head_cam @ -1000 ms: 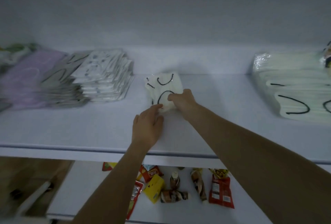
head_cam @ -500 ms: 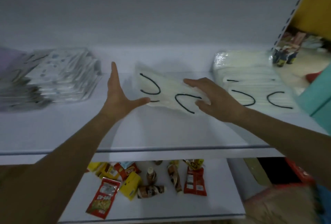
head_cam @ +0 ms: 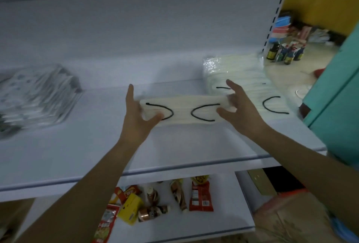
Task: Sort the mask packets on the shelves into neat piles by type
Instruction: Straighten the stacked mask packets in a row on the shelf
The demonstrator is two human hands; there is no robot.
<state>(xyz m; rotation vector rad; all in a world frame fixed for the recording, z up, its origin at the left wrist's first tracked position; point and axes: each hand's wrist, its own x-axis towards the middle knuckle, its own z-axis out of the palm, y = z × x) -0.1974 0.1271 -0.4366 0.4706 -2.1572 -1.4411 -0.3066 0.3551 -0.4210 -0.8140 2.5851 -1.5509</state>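
White store shelving fills the frame; at the upper shelf (head_cam: 97,145) a person's two hands hold one mask packet (head_cam: 186,110) level between them. The left hand (head_cam: 137,118) pinches the packet's left end, thumb on the front and straight fingers behind. The right hand (head_cam: 240,110) grips the right end between thumb and curled fingers, forefinger raised. The packet is a cream, ribbed slab with two black ear loops bulging toward each other. Whether it touches the shelf cannot be told. Just right of the packet, behind the right hand, lies a pile of similar cream masks (head_cam: 246,79). Well left of the packet sits a blurred pile of grey patterned packets (head_cam: 38,95). Below the packet, snack packs (head_cam: 201,194) litter the lower shelf (head_cam: 223,221).
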